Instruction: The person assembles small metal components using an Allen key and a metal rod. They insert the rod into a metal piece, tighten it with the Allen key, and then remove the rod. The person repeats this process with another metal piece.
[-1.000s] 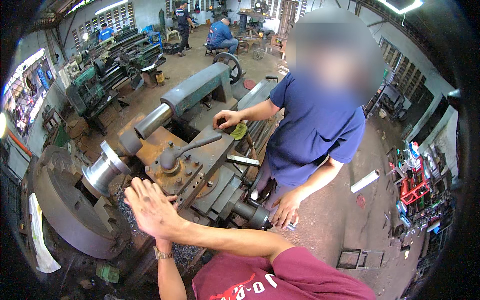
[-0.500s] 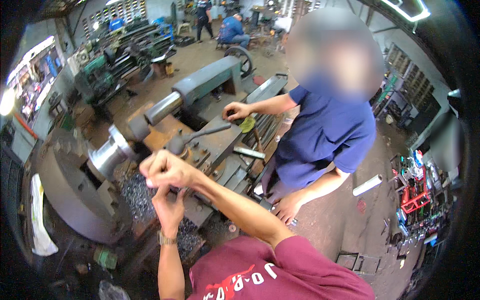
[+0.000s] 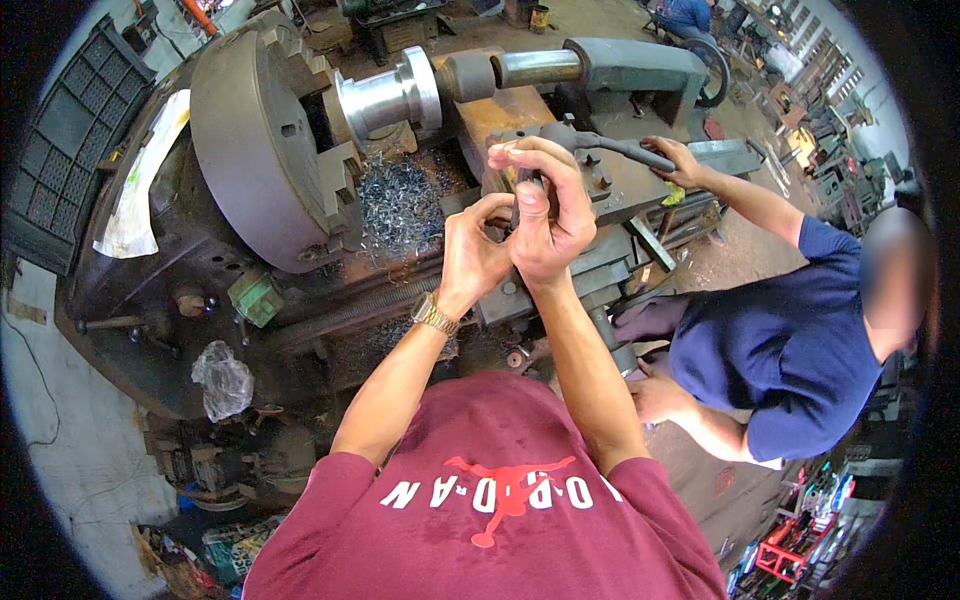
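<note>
Your right hand (image 3: 545, 215) pinches a small dark tool (image 3: 522, 195), left hand (image 3: 470, 250) fingers curled beside it; the shiny steel piece (image 3: 390, 95) at eleven o'clock sits untouched

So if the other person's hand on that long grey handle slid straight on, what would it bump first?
Probably the wearer's right hand, closed around a small dark thing beside the handle's far end; the co-worker's hand points along it. Depth is unclear.

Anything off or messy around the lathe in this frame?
Yes. Curled metal swarf is heaped loose on the lathe bed beside the big chuck, not swept away. A crumpled clear plastic bag sits on the machine's lower edge. Both hands, left hand and right hand, are bare near the chips.
</note>
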Motion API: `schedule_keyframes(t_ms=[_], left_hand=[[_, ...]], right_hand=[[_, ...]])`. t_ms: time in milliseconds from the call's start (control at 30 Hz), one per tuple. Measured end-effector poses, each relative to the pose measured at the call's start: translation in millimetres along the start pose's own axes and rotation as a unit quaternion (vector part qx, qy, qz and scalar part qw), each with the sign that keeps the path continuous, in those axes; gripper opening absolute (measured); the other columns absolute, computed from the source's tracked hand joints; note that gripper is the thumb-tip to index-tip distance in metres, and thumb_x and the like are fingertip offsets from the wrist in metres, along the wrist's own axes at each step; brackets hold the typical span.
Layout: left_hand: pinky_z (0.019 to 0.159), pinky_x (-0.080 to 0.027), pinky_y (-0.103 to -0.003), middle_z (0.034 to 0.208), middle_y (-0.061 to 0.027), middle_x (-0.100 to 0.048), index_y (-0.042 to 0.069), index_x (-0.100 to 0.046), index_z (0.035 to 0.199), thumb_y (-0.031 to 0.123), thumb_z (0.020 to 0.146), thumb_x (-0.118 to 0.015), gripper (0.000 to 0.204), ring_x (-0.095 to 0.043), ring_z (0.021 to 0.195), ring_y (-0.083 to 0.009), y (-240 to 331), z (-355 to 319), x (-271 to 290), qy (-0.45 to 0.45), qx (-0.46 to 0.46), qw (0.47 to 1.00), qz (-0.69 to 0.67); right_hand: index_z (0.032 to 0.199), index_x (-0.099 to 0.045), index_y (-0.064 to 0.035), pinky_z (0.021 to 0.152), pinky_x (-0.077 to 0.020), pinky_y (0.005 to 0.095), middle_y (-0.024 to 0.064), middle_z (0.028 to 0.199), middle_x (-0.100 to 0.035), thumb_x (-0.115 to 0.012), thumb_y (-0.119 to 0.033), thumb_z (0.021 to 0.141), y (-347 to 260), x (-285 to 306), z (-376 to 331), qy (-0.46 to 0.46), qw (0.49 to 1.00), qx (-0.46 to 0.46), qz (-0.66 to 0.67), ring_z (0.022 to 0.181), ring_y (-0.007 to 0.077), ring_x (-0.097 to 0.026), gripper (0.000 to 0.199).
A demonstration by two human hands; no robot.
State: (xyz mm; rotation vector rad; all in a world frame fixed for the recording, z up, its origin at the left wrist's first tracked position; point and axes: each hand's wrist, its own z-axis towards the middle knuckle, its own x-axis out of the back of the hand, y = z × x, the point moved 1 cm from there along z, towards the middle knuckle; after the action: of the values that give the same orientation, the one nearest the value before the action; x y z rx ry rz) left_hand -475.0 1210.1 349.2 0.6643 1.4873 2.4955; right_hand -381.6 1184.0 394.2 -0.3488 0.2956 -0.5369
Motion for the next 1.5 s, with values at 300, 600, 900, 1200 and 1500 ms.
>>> schedule_keyframes(t_ms=[300, 600, 900, 1200, 1500], left_hand=[[0.078, -0.055, -0.034, 0.094, -0.0188, -0.073, -0.003, -0.072, 0.103, -0.001, 0.076, -0.072, 0.027, -0.073, 0.087, -0.0244, -17, -2, -2, -0.029, -0.016, 0.999, -0.033], [0.074, -0.052, -0.030, 0.091, -0.0052, -0.073, -0.001, -0.071, 0.100, 0.003, 0.081, -0.074, 0.020, -0.060, 0.086, -0.0072, -25, -4, -5, -0.007, -0.020, 1.000, 0.006], [0.080, -0.054, -0.036, 0.097, -0.0166, -0.072, 0.001, -0.072, 0.108, 0.003, 0.075, -0.084, 0.035, -0.070, 0.087, -0.0269, -19, -5, 3, -0.064, 0.025, 0.997, 0.036], [0.084, -0.055, -0.033, 0.096, -0.0142, -0.074, -0.003, -0.069, 0.105, -0.004, 0.073, -0.081, 0.035, -0.072, 0.089, -0.0226, -15, -3, -5, -0.025, 0.007, 0.999, 0.034], [0.082, -0.056, -0.030, 0.094, -0.0123, -0.075, -0.003, -0.068, 0.106, -0.007, 0.073, -0.080, 0.036, -0.073, 0.088, -0.0177, -15, -9, -11, 0.031, -0.030, 0.999, -0.023]], right_hand=[[0.108, -0.064, 0.0061, 0.068, -0.0496, 0.0264, 0.0163, 0.105, -0.068, -0.054, -0.019, 0.106, 12, -12, -1, 0.092, 0.995, 0.002, 0.044, 0.075, 0.0150, -0.058, 0.027], [0.101, -0.058, 0.0033, 0.059, -0.0476, 0.0268, 0.0189, 0.092, -0.066, -0.046, -0.017, 0.109, 6, -21, 3, 0.141, 0.978, -0.013, 0.155, 0.071, 0.0184, -0.060, 0.025], [0.099, -0.059, -0.0004, 0.049, -0.0422, 0.0295, 0.0161, 0.075, -0.062, -0.041, -0.039, 0.110, 23, 15, 14, 0.067, 0.846, -0.280, 0.448, 0.056, 0.0206, -0.056, 0.044], [0.108, -0.063, 0.0019, 0.037, -0.0322, 0.0250, 0.0049, 0.058, -0.053, -0.040, -0.038, 0.111, 12, 19, 51, -0.151, 0.764, -0.453, 0.433, 0.037, 0.0118, -0.041, 0.046], [0.117, -0.066, 0.0025, 0.056, -0.0406, 0.0227, -0.0007, 0.070, -0.055, -0.053, -0.026, 0.107, -30, 17, 35, -0.124, 0.928, -0.339, 0.097, 0.063, 0.0058, -0.049, 0.033]])
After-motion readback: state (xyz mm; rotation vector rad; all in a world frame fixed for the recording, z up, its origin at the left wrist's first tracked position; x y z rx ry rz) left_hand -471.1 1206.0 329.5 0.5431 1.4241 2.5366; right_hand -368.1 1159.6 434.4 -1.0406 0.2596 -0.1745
